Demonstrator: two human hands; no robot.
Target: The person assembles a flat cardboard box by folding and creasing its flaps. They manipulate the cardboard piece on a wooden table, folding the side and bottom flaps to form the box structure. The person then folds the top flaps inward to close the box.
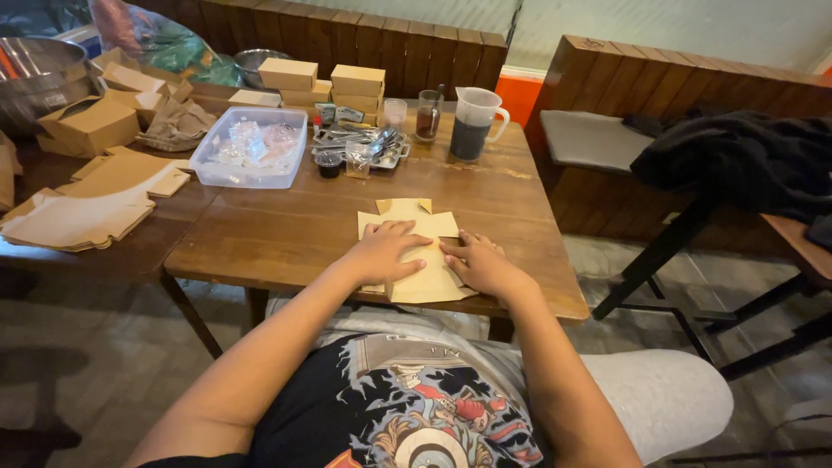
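A flat, unfolded cardboard box blank (406,217), pale brown, lies on the wooden table (286,227) near its front edge. My left hand (386,250) rests palm down on the blank's left half, fingers spread towards the right. My right hand (479,263) presses on the blank's right edge, where a flap is folded over. The fingertips of both hands nearly meet at the middle of the blank. Neither hand lifts anything off the table.
At the back stand a clear plastic tub (251,148) of wrapped items, a metal tray (364,144) of packets, a small sauce cup (328,164), a glass (428,113), a measuring jug (472,123) of dark liquid and folded boxes (322,84). Flat blanks (87,208) and a metal bowl (35,74) are left. A bench with dark clothing (745,160) is right.
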